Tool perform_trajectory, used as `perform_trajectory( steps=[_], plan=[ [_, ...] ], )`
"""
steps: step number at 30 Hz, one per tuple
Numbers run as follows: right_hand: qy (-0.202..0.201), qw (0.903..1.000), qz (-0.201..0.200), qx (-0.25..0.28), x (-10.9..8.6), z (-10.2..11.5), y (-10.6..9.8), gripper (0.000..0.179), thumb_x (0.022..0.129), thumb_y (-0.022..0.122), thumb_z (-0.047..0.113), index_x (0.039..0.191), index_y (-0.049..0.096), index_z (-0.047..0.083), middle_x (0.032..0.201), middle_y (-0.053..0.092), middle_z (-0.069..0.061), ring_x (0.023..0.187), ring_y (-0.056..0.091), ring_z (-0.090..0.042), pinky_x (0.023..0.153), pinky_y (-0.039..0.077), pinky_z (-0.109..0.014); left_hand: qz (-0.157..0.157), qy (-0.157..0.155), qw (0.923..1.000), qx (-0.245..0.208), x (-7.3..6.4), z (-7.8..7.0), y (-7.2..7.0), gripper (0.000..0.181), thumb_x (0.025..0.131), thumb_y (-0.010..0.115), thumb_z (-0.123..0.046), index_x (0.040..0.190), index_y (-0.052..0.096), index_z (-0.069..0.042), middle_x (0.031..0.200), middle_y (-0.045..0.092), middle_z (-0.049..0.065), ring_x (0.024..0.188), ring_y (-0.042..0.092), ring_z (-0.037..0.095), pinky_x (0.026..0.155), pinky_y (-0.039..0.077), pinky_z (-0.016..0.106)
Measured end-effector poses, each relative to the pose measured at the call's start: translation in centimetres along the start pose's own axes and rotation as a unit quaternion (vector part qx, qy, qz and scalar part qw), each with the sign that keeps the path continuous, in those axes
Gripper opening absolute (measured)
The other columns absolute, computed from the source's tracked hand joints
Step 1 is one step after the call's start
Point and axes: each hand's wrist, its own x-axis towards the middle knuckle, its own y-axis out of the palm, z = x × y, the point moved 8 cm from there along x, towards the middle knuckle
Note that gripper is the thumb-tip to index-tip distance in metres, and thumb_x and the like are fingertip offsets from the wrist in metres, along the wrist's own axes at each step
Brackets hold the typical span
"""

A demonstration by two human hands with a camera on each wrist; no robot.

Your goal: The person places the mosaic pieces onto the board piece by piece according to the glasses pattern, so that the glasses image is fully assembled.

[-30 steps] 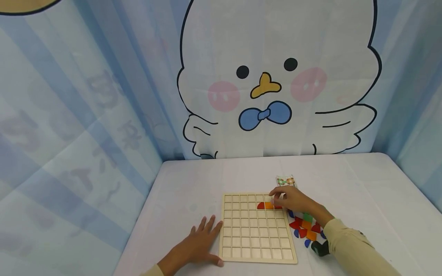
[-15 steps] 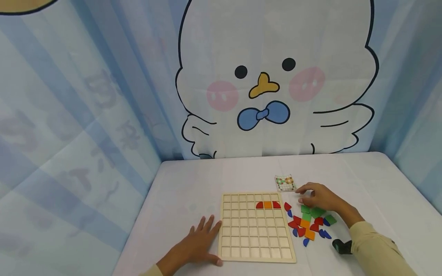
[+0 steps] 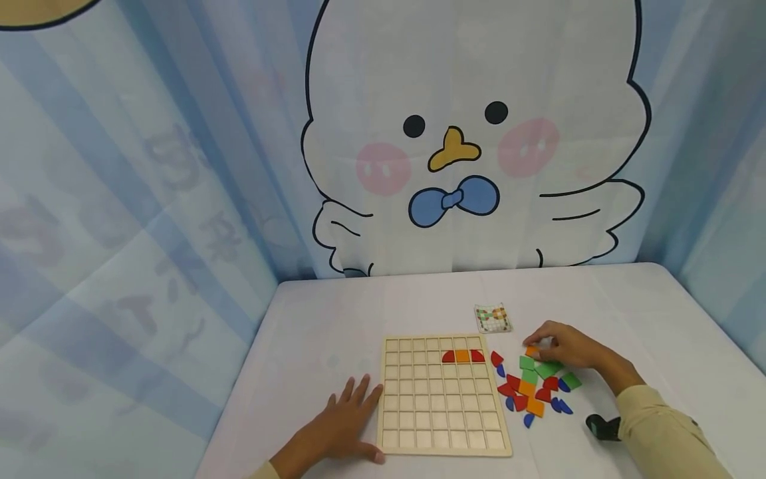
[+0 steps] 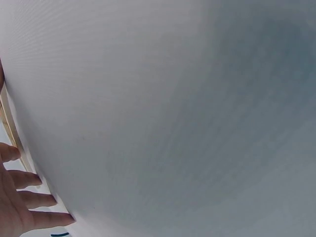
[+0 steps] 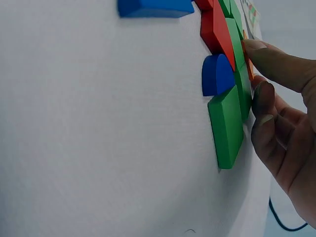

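A wooden grid board (image 3: pixel 443 404) lies flat on the table, with a red piece (image 3: pixel 449 357), an orange square tile (image 3: pixel 463 356) and another red piece (image 3: pixel 477 356) side by side in its upper right cells. My left hand (image 3: pixel 346 420) rests with spread fingers at the board's left edge, its thumb by the lower corner. To the right of the board, my right hand (image 3: pixel 565 344) pinches a second orange tile (image 3: pixel 530 350) between thumb and fingers, just beyond the loose pieces. In the right wrist view, green blocks (image 5: pixel 227 128) partly hide this orange tile.
Loose red, blue, green and orange pieces (image 3: pixel 535 408) spread over the table right of the board. A small pattern card (image 3: pixel 493 319) lies behind the board. The black wrist camera (image 3: pixel 603 428) sits by the right sleeve. A printed curtain (image 3: pixel 455 239) hangs behind the table.
My right hand has left the board's upper right cells, moved right to the loose pieces and taken hold of an orange tile. The left hand stays at the board's edge.
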Motion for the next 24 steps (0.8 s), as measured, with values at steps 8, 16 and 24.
perform_trajectory(
  steps=[8, 16, 24],
  plan=[
    [0.000, 1.0000, -0.002, 0.000, -0.14, 0.34, -0.08, 0.031, 0.089, 0.076, 0.021, 0.118, 0.073, 0.010, 0.108, 0.064, -0.007, 0.088, 0.051, -0.019, 0.073, 0.045, -0.030, 0.004, -0.008, 1.0000, 0.004, 0.02, -0.04, -0.06, 0.119, 0.066, 0.073, -0.077, 0.160, 0.027, -0.020, 0.167, 0.018, 0.019, 0.150, 0.019, 0.050, 0.107, 0.032, 0.074],
    [-0.016, 0.9999, 0.005, -0.003, 0.11, 0.63, 0.03, 0.025, 0.089, 0.077, 0.019, 0.111, 0.070, 0.011, 0.103, 0.066, -0.002, 0.089, 0.052, -0.018, 0.075, 0.048, -0.026, 0.001, -0.004, 1.0000, 0.000, -0.38, -0.36, -0.49, 0.118, 0.066, 0.073, -0.076, 0.160, 0.027, -0.019, 0.166, 0.018, 0.020, 0.150, 0.019, 0.051, 0.107, 0.031, 0.074],
    [-0.025, 0.9994, 0.015, 0.016, 0.21, 0.87, 0.28, 0.019, 0.090, 0.074, 0.014, 0.105, 0.064, 0.012, 0.094, 0.060, -0.001, 0.085, 0.054, -0.017, 0.072, 0.049, -0.022, 0.000, -0.001, 1.0000, 0.000, -0.42, -0.45, -0.61, 0.118, 0.066, 0.073, -0.076, 0.159, 0.028, -0.019, 0.166, 0.018, 0.020, 0.150, 0.019, 0.050, 0.107, 0.032, 0.073]
  ],
)
